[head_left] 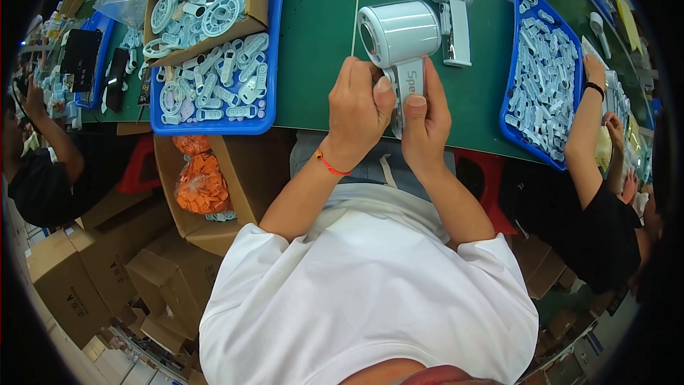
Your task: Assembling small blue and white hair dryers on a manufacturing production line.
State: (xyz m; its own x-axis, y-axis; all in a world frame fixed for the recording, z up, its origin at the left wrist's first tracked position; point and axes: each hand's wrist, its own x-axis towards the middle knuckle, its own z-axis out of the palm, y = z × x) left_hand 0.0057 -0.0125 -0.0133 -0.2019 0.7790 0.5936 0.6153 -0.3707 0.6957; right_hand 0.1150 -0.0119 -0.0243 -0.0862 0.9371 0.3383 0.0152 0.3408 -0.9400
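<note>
A pale blue handheld fan [402,32], with a barrel-shaped head on a flat handle, is held upright in front of me near the table's front edge. My left hand [356,110] is closed on the left side of its handle, with the thumb near the top. From the other side, my right hand [426,125] grips the handle, thumb lying on its face. Fingers cover part of the handle's lower end. Just beyond, a second handheld fan [456,32] of the same colour lies on the green table [313,50], its handle toward me.
On the left, a blue tray [214,127] carries small pale parts and a cardboard box [258,0] of rings and casings. Another blue tray [509,103] of small parts lies right, beside a co-worker's arm [588,128]. Below stands a carton [196,224] with bagged orange pieces [203,185].
</note>
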